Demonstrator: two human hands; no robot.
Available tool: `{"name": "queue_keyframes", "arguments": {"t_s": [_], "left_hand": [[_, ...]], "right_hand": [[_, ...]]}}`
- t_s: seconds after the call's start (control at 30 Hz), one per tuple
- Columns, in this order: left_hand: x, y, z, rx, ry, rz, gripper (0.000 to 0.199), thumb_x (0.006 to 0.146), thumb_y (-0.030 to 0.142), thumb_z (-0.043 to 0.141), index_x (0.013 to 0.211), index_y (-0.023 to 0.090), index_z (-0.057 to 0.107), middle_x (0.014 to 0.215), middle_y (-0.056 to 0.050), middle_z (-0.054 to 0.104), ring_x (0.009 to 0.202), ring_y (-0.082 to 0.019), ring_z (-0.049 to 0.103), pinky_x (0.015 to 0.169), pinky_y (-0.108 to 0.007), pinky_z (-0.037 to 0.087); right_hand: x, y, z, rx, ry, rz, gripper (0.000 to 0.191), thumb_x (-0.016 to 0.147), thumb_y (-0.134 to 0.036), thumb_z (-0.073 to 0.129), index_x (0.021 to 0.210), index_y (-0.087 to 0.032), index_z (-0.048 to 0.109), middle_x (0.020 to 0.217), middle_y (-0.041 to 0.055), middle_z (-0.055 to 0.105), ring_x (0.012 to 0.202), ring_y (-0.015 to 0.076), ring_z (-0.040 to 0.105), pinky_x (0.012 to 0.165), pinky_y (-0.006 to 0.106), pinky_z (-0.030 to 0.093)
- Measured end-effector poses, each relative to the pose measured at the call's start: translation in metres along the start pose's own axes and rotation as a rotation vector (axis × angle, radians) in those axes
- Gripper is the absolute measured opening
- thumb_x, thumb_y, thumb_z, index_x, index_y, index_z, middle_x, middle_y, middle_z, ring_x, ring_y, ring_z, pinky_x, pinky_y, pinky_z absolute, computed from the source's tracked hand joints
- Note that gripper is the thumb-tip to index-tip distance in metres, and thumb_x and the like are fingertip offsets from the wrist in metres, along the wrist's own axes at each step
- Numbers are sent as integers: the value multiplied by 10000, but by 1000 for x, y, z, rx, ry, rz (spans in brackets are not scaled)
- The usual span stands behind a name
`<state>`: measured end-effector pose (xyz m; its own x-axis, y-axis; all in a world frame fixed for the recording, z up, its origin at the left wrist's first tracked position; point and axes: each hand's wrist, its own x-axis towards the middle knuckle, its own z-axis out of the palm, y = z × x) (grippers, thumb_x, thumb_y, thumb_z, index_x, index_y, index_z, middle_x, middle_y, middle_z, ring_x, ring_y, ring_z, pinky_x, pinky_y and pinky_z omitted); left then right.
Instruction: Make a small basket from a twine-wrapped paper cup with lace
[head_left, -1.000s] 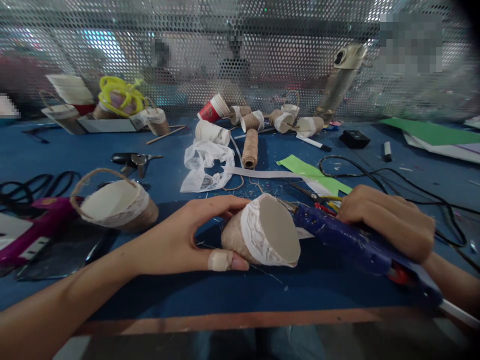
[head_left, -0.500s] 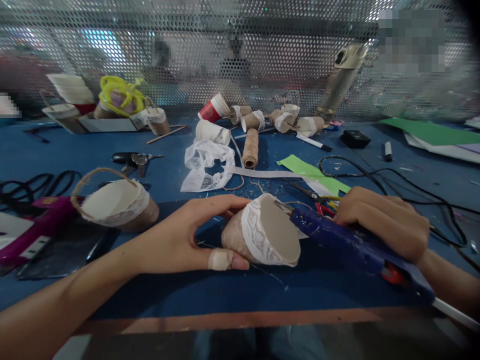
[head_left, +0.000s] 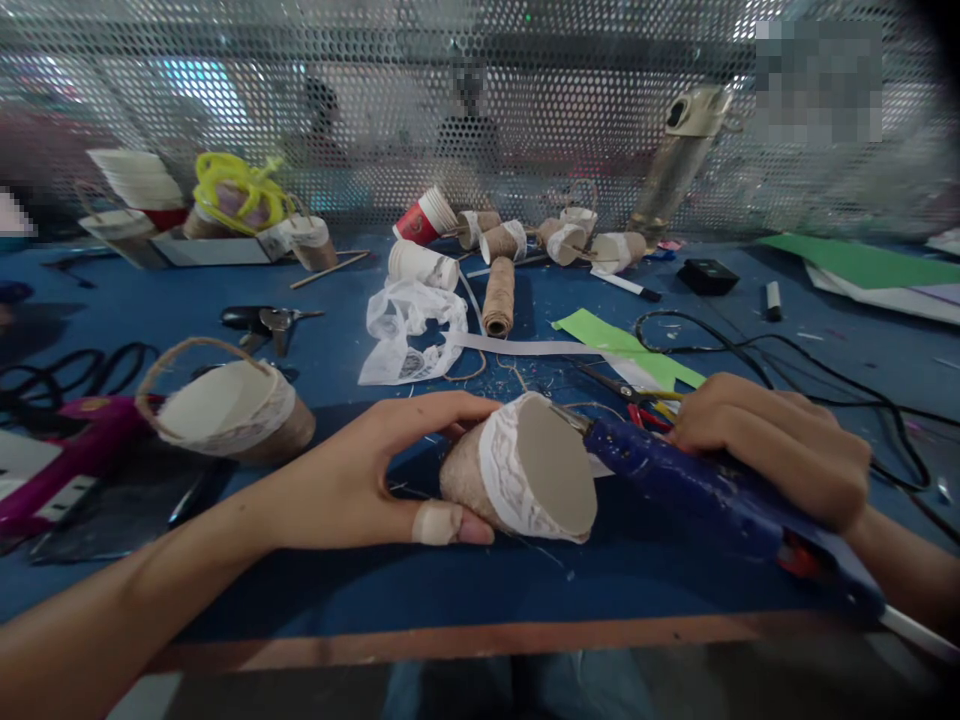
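Note:
A paper cup wrapped in brown twine with a white lace band [head_left: 517, 470] lies tilted on the blue table, its mouth facing right. My left hand [head_left: 397, 475] grips its base, thumb in front with a bandage on it, fingers partly hidden behind. In my right hand [head_left: 772, 445] is a blue hot glue gun [head_left: 697, 490], its nozzle at the cup's upper rim. Left of my left hand stands a similar small basket with a twine handle [head_left: 232, 405]. Beyond the held cup lie a bunched lace ribbon [head_left: 409, 330] and a twine spool [head_left: 499, 298].
Scissors [head_left: 626, 388] and light green paper [head_left: 630, 345] lie behind the glue gun, beside a black cable [head_left: 750, 345]. A magenta glue gun [head_left: 82, 450] is at the left. Several wrapped cups [head_left: 562, 240] and a bottle [head_left: 679, 165] stand before the perforated metal screen [head_left: 390, 120].
The glue gun has shifted slightly right and down, its nozzle still at the rim. The cup is still held in my left hand. A dark object has appeared at the far left edge.

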<state>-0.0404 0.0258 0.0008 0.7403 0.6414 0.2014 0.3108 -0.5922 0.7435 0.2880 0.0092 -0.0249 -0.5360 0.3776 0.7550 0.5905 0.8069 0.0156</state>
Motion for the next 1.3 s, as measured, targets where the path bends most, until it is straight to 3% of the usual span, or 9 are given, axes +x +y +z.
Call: {"name": "queue_keyframes", "arguments": {"t_s": [0.13, 0.37, 0.6, 0.77, 1.1, 1.3], "left_hand": [[1, -3, 0, -15, 15, -1, 637, 789, 445, 867, 1347, 279, 609, 1282, -43, 724, 1131, -266, 691, 971, -310, 563], [2, -3, 0, -16, 8, 9, 622, 804, 455, 856, 1354, 318, 600, 1272, -17, 727, 1109, -249, 699, 956, -294, 567], [-1, -3, -1, 0, 7, 34, 618, 845, 391, 834, 1394, 297, 566, 1299, -7, 710, 1132, -224, 682, 993, -278, 544], [-1, 0, -3, 17, 7, 35, 611, 858, 385, 823, 1389, 223, 567, 1330, -55, 695, 1160, -232, 674, 1012, -291, 541], [0, 0, -2, -8, 6, 9, 617, 845, 360, 834, 1387, 221, 573, 1326, -57, 700, 1160, -223, 679, 1011, -282, 546], [0, -2, 0, -70, 7, -18, 653, 824, 362, 843, 1405, 348, 544, 1340, -7, 680, 1186, -236, 666, 1025, -298, 563]], "right_hand": [[0, 1, 1, -15, -26, -35, 269, 1056, -212, 487, 788, -214, 509, 705, 14, 532, 605, 133, 564, 499, 283, 385], [0, 0, 0, -20, -12, -26, 271, 1060, -225, 477, 794, -210, 526, 698, 21, 541, 616, 139, 578, 496, 285, 391], [2, 1, -2, -26, -6, -37, 267, 1059, -211, 477, 796, -212, 527, 688, 16, 539, 604, 131, 570, 489, 276, 393], [2, 0, -3, -29, -15, -32, 255, 1050, -200, 484, 798, -217, 521, 688, 15, 541, 596, 136, 571, 484, 289, 383], [0, 3, -2, -37, -19, -32, 261, 1058, -219, 481, 799, -219, 515, 692, 9, 531, 600, 133, 560, 486, 278, 390], [1, 0, -3, -11, -18, -6, 276, 1061, -220, 478, 786, -219, 503, 699, 3, 533, 610, 129, 572, 502, 274, 392]]}}
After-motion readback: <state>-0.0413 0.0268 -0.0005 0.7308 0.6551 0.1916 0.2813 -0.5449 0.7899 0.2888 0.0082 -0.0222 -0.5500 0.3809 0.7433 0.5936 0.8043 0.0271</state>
